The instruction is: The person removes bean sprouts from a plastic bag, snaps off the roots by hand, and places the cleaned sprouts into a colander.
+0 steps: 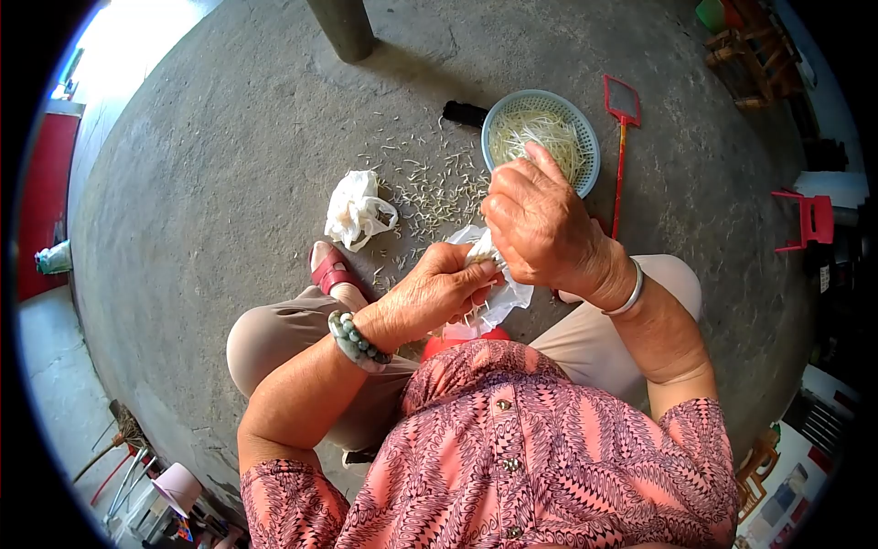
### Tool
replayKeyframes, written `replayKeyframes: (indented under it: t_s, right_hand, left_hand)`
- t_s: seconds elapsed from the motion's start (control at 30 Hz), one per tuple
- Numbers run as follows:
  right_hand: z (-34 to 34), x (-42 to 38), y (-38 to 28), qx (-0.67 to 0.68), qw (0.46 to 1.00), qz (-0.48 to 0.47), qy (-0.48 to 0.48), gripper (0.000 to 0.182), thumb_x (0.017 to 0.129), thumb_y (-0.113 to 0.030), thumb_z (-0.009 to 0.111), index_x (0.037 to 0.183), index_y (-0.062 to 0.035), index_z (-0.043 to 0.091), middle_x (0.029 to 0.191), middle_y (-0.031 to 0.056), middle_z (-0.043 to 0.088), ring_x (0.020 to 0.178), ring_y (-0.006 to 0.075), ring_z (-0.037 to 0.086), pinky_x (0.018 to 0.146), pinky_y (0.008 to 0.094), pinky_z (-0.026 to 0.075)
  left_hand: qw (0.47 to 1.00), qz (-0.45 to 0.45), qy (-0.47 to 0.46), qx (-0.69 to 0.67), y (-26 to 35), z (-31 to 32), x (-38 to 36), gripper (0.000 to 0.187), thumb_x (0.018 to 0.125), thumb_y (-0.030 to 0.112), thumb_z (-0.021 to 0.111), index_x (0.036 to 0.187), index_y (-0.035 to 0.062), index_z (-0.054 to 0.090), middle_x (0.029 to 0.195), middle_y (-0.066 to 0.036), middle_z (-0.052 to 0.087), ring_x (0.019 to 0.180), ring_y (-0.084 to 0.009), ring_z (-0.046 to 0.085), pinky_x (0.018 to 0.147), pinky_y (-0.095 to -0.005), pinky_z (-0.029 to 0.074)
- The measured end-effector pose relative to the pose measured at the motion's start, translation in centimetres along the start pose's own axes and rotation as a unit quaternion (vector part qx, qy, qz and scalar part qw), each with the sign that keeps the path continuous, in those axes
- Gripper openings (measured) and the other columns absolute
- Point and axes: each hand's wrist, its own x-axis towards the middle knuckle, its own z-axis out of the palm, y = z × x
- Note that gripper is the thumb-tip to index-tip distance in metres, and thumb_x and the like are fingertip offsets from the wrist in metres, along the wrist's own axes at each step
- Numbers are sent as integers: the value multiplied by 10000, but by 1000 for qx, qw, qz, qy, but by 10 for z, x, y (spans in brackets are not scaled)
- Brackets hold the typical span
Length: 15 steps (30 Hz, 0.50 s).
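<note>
Clearly both hands, left hand and right hand, pinch closed on a thin white plastic bag with bean sprouts; the sprouts are light, soft and snap easily, best gripped gently at the tips.

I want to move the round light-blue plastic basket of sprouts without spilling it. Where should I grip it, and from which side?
Probably best to grip the round light-blue plastic basket by its rim, from above, at the near edge facing the person. The rim is bare all round and it sits flat on the grey concrete floor; the red fly swatter lies close along one side, so avoid that side.
</note>
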Motion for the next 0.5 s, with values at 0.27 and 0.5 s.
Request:
replayKeyframes:
  t_s: [0.27, 0.5]
  right_hand:
    - [2, 2, 18, 121, 982, 142, -12, 80, 772, -34, 621, 829, -14, 569, 775, 118, 565, 761, 300, 577, 743, 398, 468]
    - [8, 1, 15, 330, 929, 167, 22, 145, 789, -83, 620, 896, 14, 606, 888, 156, 643, 887, 292, 639, 815, 345, 490]
  left_hand:
    - [999, 13, -31, 16, 0, -1, -4, 313, 973, 303, 504, 925, 20, 629, 650, 40, 508, 526, -31, 410, 456, -200, 327]
    - [999, 20, -42, 1, -3, -5, -10, 302, 973, 303, 508, 955, 24, 622, 665, 41, 509, 533, -26, 394, 460, -192, 304]
